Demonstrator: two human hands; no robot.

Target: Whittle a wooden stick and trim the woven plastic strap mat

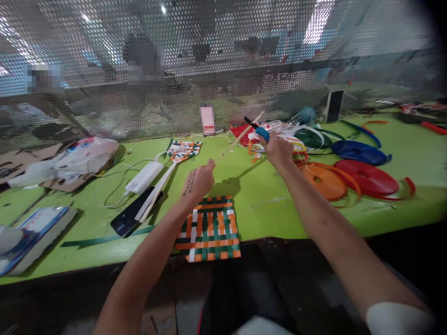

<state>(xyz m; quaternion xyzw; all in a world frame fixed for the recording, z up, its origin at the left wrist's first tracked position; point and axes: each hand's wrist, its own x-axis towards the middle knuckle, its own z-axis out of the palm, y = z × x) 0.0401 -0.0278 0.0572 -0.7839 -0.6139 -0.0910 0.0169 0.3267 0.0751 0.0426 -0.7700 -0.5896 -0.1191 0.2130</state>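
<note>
My left hand (pixel 199 180) is closed just above the green table, its thumb on top. Whatever it may hold is hidden. Below it, a woven mat (pixel 216 228) of orange, green and white strips overhangs the table's front edge. Farther forward on the right, my right hand (pixel 279 151) grips a tool with a blue handle and a black tip (pixel 263 133), pointing up and left. Its exact kind is unclear. A thin pale stick (pixel 244 132) slants behind the tool. The two hands are apart.
Rolls of orange (pixel 323 184), red (pixel 370 179) and blue strip (pixel 359 152) lie on the right. A woven fan (pixel 183 150), a white power bank (pixel 145 177) and a phone (pixel 122 218) sit on the left. Behind stands a perforated metal screen (pixel 181 88).
</note>
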